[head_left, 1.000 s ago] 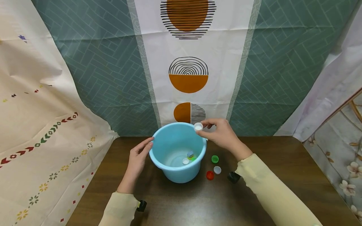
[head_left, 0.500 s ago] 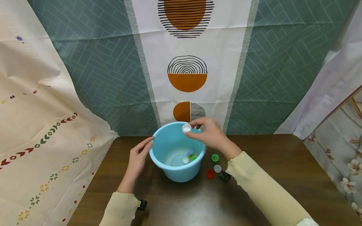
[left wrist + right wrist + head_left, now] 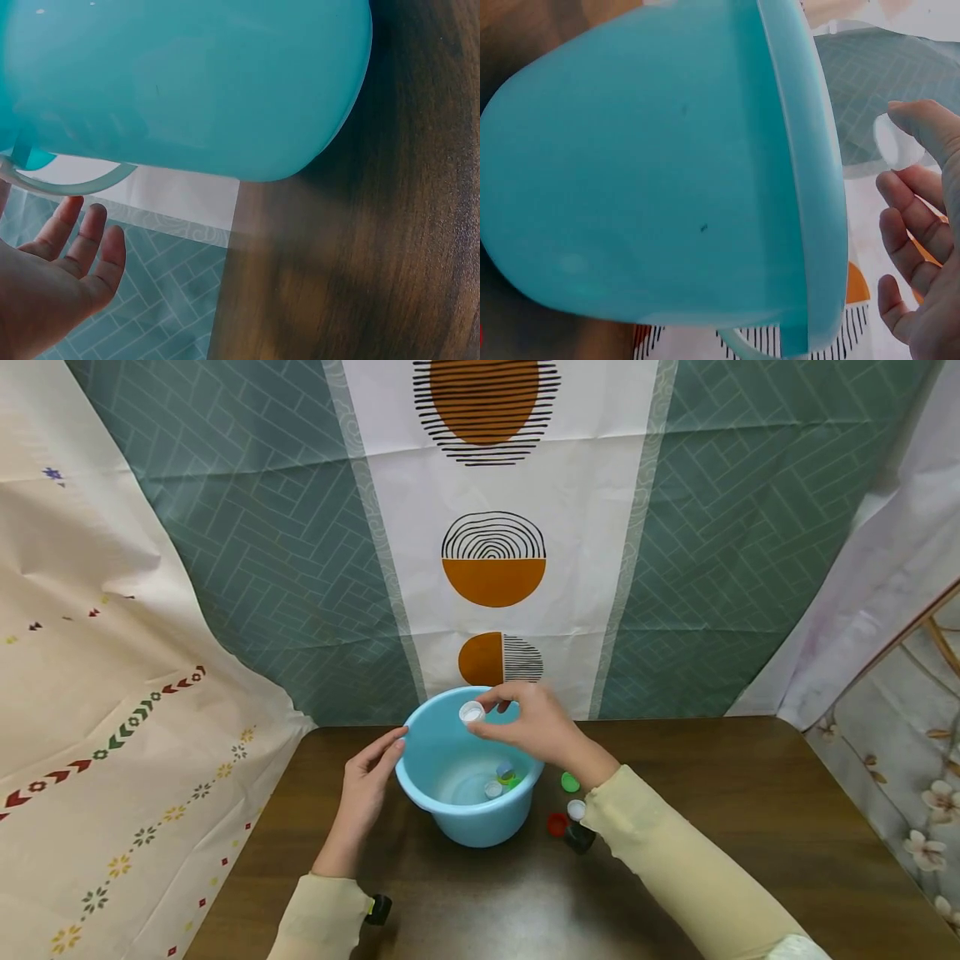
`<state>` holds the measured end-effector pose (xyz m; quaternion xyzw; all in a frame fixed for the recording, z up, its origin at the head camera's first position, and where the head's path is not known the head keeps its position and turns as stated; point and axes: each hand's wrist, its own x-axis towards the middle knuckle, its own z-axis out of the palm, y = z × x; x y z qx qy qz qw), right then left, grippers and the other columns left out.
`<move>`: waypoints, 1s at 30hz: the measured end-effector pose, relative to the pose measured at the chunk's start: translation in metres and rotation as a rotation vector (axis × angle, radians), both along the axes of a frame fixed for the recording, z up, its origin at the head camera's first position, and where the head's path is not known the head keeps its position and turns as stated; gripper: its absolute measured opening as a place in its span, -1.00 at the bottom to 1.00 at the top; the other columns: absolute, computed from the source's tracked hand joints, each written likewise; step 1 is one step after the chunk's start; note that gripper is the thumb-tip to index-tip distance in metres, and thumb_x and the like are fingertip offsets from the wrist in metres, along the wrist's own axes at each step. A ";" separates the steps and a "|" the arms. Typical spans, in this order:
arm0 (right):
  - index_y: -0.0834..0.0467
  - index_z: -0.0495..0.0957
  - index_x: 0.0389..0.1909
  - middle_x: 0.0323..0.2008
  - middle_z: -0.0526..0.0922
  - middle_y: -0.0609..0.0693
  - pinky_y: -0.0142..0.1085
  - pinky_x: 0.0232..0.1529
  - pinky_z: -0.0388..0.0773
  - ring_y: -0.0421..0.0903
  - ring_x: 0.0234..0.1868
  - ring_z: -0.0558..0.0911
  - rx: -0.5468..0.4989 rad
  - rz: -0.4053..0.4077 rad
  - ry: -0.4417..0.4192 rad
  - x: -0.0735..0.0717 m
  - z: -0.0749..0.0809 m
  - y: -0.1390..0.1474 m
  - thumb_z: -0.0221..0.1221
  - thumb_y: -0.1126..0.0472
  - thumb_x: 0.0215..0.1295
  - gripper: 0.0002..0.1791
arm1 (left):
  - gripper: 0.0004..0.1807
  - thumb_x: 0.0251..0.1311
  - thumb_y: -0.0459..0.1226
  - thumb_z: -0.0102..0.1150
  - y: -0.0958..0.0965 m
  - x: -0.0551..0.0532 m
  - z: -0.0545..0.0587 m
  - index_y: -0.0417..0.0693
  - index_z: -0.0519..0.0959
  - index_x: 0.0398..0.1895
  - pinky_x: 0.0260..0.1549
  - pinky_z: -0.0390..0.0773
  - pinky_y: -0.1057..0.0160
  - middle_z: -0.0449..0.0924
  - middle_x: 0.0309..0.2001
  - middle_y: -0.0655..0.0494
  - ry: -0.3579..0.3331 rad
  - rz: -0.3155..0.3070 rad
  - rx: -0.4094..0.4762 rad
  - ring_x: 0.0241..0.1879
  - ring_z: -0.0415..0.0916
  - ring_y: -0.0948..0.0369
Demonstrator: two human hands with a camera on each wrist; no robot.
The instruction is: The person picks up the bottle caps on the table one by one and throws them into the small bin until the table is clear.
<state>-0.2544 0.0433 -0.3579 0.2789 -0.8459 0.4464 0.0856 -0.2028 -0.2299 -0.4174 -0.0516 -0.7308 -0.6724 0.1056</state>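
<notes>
A light blue bucket (image 3: 480, 822) stands upright on the brown table. My left hand (image 3: 366, 781) pinches its left rim between thumb and forefinger; the other fingers spread loosely near the handle (image 3: 82, 187) in the left wrist view. Over the bucket's mouth, my right hand (image 3: 536, 724) pinches a white bottle cap (image 3: 472, 712) between thumb and forefinger, hollow side showing. On the bucket's floor lie a white cap (image 3: 492, 789), a bluish cap (image 3: 505, 770) and a green one (image 3: 513, 782). The right wrist view shows the held cap (image 3: 897, 142) beyond the rim.
Right of the bucket lie a green cap (image 3: 570, 782), a white cap (image 3: 576, 810) and a red cap (image 3: 557, 824), partly overlapped by the right sleeve and black wrist camera (image 3: 580, 837). Patterned cloth (image 3: 300, 568) hangs behind the table (image 3: 697, 793) and at both sides.
My right hand has carried the white bottle cap leftward, from beyond the bucket's right rim to above its opening. My left hand stays at the left rim.
</notes>
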 end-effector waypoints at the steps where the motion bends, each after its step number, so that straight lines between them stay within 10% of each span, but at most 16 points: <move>1: -0.13 0.71 -0.15 -0.30 0.64 -0.27 -0.22 -0.24 0.56 -0.09 -0.14 0.56 0.002 0.002 0.000 0.000 0.000 -0.001 0.42 -0.19 0.05 -0.63 | -0.62 0.37 -0.23 0.17 0.000 0.000 0.000 -0.20 0.56 0.19 -0.01 0.57 0.15 0.56 0.16 -0.06 -0.002 0.001 0.000 0.08 0.53 0.04; 30: -0.09 0.69 -0.07 -0.20 0.66 -0.21 -0.17 -0.19 0.54 -0.01 -0.10 0.54 -0.036 -0.019 -0.043 -0.005 -0.005 0.019 0.40 -0.16 0.09 -0.59 | -0.61 0.39 -0.23 0.13 -0.003 -0.002 -0.004 -0.22 0.55 0.20 -0.04 0.58 0.24 0.54 0.18 -0.08 0.009 0.003 0.006 0.10 0.52 0.00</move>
